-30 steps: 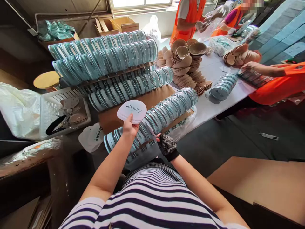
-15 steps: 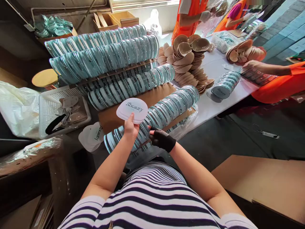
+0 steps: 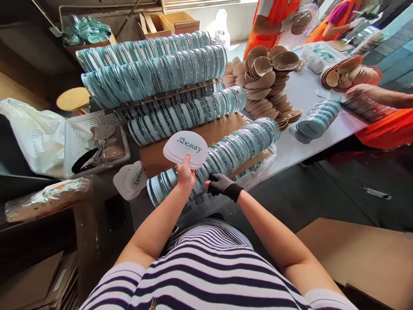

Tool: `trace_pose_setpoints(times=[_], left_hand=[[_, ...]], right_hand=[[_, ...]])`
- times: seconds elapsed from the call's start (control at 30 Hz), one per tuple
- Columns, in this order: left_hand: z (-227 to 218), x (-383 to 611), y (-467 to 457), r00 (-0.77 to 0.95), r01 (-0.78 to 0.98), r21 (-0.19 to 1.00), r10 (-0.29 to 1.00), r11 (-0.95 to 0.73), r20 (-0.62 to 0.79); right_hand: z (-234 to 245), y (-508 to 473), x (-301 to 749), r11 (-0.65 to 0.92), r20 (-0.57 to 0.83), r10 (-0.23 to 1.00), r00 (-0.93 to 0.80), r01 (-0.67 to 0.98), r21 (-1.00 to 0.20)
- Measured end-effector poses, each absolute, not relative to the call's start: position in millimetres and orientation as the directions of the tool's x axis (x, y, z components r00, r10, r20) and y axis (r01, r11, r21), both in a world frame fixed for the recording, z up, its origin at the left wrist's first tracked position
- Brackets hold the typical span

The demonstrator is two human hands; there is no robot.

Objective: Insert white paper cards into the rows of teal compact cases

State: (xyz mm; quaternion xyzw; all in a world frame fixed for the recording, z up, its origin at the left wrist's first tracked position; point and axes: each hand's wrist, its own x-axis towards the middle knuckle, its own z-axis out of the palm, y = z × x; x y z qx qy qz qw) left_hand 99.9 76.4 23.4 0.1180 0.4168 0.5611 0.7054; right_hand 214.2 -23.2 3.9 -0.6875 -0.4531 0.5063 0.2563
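My left hand (image 3: 186,174) grips a small stack of white oval cards (image 3: 190,148) printed "beauty", thumb on top and fingers underneath. The cards are above the left part of a long row of clear, disc-like plastic packs (image 3: 240,144). At the near side of that row is my right hand (image 3: 224,187), in a dark fingerless glove with a dotted back. Its fingers are curled together close to the packs; whether anything is between them is hidden. More of the same white cards (image 3: 127,183) lie fanned out left of the row.
Further rows of clear packs (image 3: 155,75) rise behind. Brown oval pads (image 3: 264,82) are heaped at centre right. A white basket (image 3: 72,150) stands left, beside a plastic bag (image 3: 35,129). Co-workers in orange vests (image 3: 263,36) are across the table; a co-worker's hand (image 3: 363,92) touches packs at right.
The view has shifted, moving the scene rightward. My right hand has turned so the glove's dotted back shows, staying near the row. My left hand keeps its hold on the cards.
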Motion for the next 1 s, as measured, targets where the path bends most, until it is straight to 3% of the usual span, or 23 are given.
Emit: trace_pose_setpoints(times=[0.1, 0.17, 0.23, 0.33, 0.4, 0.47, 0.6, 0.67, 0.73, 0.83, 1.0], left_hand=[[25, 101, 76, 0.007, -0.697, 0.639, 0.895, 0.324, -0.447], [25, 102, 75, 0.014, -0.689, 0.641, 0.89, 0.338, -0.455], [25, 103, 74, 0.008, -0.68, 0.648, 0.887, 0.343, -0.462], [24, 104, 74, -0.02, -0.676, 0.66, 0.887, 0.328, -0.461], [24, 105, 75, -0.03, -0.675, 0.662, 0.885, 0.325, -0.464], [25, 104, 75, -0.014, -0.677, 0.655, 0.884, 0.336, -0.467], [34, 98, 63, 0.101, -0.688, 0.621, 0.897, 0.375, -0.43], [38, 94, 54, 0.156, -0.679, 0.617, 0.9, 0.398, -0.408], [39, 89, 46, 0.168, -0.673, 0.627, 0.907, 0.392, -0.387], [35, 82, 40, 0.183, -0.656, 0.652, 0.918, 0.382, -0.353], [34, 75, 45, 0.248, -0.593, 0.667, 0.891, 0.451, -0.381]], right_hand=[[-2, -27, 209, -0.43, -0.429, 0.902, 0.044, 0.027, -0.902], [-4, -27, 208, -0.478, -0.477, 0.879, 0.017, 0.007, -0.879], [-3, -25, 208, -0.531, -0.539, 0.842, 0.032, 0.229, -0.816], [2, -26, 207, -0.43, -0.462, 0.876, 0.14, 0.661, -0.615], [8, -29, 206, -0.358, -0.375, 0.911, 0.174, 0.786, -0.505], [17, -29, 209, -0.336, -0.242, 0.939, 0.246, 0.812, -0.478], [38, -13, 225, -0.175, 0.237, 0.879, 0.413, 0.743, -0.646], [48, -5, 228, -0.045, 0.347, 0.861, 0.372, 0.735, -0.677], [53, -2, 221, 0.051, 0.418, 0.863, 0.284, 0.773, -0.632], [51, -5, 197, 0.112, 0.451, 0.861, 0.234, 0.777, -0.619], [43, -7, 186, -0.091, 0.209, 0.844, 0.493, 0.516, -0.851]])
